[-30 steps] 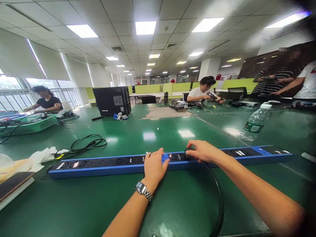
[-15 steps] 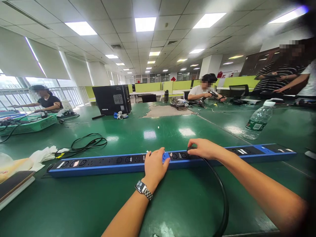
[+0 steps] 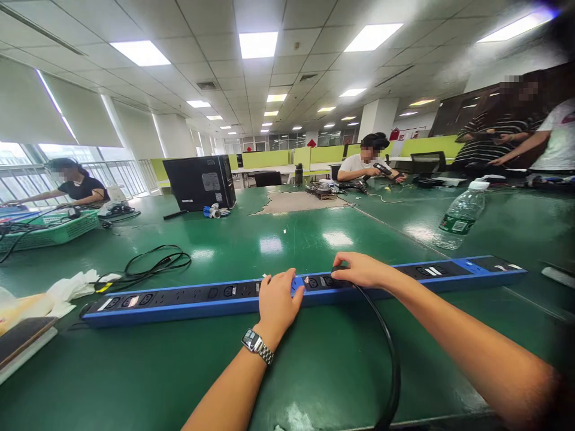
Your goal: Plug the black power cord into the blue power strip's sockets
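A long blue-and-black power strip [image 3: 188, 312] lies across the green table, with rows of sockets along its black top. My left hand [image 3: 279, 299], a metal-band watch on its wrist, grips the strip near its middle, fingers over the far edge and thumb on the near side. Just to the right, my right hand [image 3: 362, 270] pinches the black plug [image 3: 338, 270] of a thick power cord [image 3: 390, 347] at a socket. The fingers hide most of the plug, so how deep it sits cannot be seen. From there the cord curves down toward the near table edge.
A coiled black cable [image 3: 157, 261] lies behind the strip's left end. At right stands a water bottle [image 3: 462, 215]. Farther back are a black computer case [image 3: 197, 182] and a green basket [image 3: 67, 230]. Several people sit or stand around the table.
The view has turned slightly, so the whole scene sits a little farther left. Both hands keep their places on the strip and the plug.
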`<state>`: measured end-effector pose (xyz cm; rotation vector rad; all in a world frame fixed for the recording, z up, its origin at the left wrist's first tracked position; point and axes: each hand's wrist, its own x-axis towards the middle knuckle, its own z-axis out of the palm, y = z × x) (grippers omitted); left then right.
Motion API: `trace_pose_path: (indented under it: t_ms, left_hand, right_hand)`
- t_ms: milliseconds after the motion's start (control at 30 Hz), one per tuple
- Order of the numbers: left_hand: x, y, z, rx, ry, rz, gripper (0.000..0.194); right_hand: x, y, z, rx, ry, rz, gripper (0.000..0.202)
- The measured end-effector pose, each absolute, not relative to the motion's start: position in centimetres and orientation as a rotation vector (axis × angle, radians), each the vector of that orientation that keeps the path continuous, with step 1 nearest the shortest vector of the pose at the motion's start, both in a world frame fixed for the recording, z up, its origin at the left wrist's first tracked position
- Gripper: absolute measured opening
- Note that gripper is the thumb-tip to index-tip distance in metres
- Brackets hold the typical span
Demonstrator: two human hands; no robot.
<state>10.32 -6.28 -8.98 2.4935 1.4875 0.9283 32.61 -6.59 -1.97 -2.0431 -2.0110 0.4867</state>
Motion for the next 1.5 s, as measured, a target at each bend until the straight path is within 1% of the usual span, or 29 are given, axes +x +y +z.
trace_pose_path:
  t_ms: [200,467,833,1033,1367,1500]
  left_hand:
    - [10.2,-6.3,-9.0,2.505,1.478,0.917,0.037]
    - [10.2,-6.3,-8.9,2.475,1.465,0.916,0.037]
    - [10.1,-6.3,-9.0,2.486,1.46,0.923,0.037]
    - [10.1,-6.1,-9.3,2.479,1.435,0.962,0.038]
    - [10.2,-6.2,-9.3,2.483,1.435,0.959,0.037]
    - [10.1,-6.1,-9.3,2.493,1.415,0.963,0.038]
  right_hand:
    - [31.9,-6.2,-1.8,-2.128,-1.984,0.354,0.014]
    - [32.5,-6.0,-2.0,-2.072,-1.904,0.532,0.011]
    - [32.5,-6.0,-1.9,-2.052,-1.886,0.558,0.011]
    - [34.2,-6.1,-2.7,-2.122,-1.778,0.604,0.015]
    - [34.3,-6.0,-3.1,-2.118,-1.958,0.378,0.016]
    - [33.9,-6.3,-3.5,-2.143,-1.959,0.362,0.018]
